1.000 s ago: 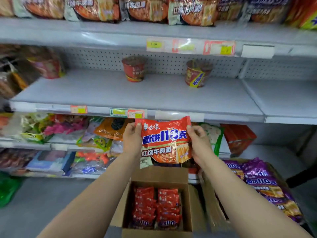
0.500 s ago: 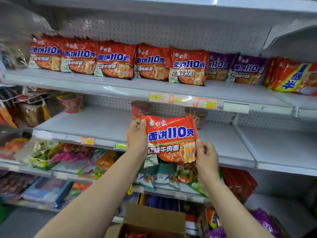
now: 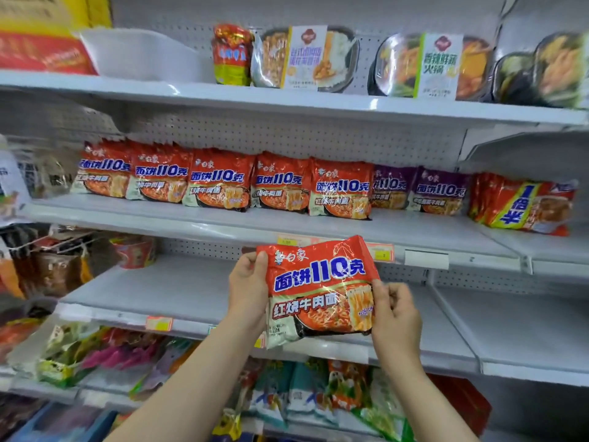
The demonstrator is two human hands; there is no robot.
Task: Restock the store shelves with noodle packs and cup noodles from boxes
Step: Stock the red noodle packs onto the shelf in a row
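- Red noodle pack (image 3: 320, 288): held upright, long axis horizontal, below the shelf row of matching packs (image 3: 223, 183).
- Left hand (image 3: 248, 282) grips its left edge; right hand (image 3: 395, 311) pinches its lower right edge.
- Destination lies up and forward; both hands equally near.

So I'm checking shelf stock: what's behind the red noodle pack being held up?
Behind the red noodle pack, gripped by the left hand and right hand, bare shelf shows around it. The part directly behind is covered, so any stock there can't be seen.
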